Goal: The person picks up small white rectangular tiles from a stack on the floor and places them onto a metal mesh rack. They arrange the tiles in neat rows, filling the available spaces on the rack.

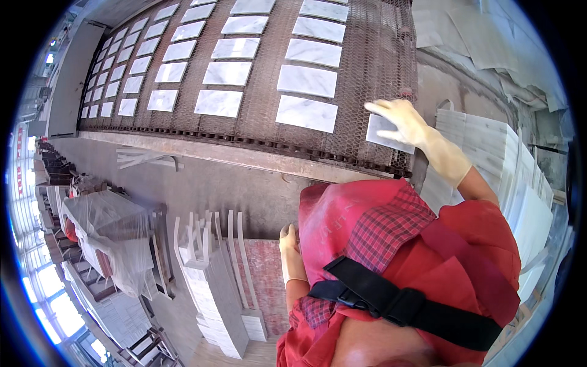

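Smooth, matt white marble tiles [306, 114] lie on a rusty metal mesh belt [373, 67].

tiles [306, 81] on belt [373, 55], stack [489, 147] right
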`<state>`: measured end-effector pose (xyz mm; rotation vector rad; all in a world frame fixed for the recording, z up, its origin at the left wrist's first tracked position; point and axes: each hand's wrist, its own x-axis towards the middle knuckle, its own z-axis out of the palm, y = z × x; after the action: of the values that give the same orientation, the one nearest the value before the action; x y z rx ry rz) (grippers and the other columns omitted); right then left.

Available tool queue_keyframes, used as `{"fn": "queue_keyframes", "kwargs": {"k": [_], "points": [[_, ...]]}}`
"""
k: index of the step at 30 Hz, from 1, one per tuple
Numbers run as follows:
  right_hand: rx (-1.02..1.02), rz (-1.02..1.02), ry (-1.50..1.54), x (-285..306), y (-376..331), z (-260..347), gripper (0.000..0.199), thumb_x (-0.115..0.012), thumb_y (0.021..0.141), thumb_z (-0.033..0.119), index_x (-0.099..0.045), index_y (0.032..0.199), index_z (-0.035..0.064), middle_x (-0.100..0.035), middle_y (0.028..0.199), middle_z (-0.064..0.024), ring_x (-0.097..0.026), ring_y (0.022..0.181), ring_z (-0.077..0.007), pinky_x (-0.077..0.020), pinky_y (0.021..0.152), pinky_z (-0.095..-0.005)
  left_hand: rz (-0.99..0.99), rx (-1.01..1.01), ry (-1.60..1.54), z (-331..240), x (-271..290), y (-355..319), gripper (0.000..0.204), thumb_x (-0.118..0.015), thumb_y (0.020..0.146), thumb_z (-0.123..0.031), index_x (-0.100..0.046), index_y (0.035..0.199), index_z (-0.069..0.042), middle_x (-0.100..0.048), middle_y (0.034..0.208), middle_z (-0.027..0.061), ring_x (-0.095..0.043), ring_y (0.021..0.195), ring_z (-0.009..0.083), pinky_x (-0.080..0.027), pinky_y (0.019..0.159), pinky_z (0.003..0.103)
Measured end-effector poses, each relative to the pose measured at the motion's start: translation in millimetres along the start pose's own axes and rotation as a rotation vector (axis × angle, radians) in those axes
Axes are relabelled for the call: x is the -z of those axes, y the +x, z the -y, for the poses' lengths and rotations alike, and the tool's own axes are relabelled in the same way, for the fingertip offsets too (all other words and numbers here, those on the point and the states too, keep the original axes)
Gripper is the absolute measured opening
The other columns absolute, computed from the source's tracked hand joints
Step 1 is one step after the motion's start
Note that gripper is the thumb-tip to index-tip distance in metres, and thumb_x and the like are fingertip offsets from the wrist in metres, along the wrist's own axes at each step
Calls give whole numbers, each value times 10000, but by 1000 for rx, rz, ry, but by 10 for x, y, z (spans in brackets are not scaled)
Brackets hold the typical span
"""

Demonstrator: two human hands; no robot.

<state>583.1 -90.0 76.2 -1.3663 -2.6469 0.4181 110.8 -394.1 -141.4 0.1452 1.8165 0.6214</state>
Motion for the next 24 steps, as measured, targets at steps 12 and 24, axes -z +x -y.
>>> {"fn": "queue_keyframes", "kwargs": {"k": [12, 24], "points": [[-169, 130, -133, -269, 2131, 291, 1011, -909, 888, 385, -378, 1719, 166, -635, 1486, -206, -664, 1296, -399, -536, 1146, -481, -123, 18, -2, 375, 238, -4, 513, -741, 1060, -373, -655, 1518, -159, -772, 1225, 35, -700, 952, 169, -514, 759, 349], [-120, -47, 82, -18, 2089, -80, 1048, -978, 716, 299, -514, 1653, 224, -712, 1440, -205, -674, 1323, -412, -522, 1176, -485, -163, 110, -97, 857, 214, -202, 487, -749, 1041, -328, -671, 1476, -122, -751, 1078, 31, -622, 762, 137, -493, 651, 325]]}}
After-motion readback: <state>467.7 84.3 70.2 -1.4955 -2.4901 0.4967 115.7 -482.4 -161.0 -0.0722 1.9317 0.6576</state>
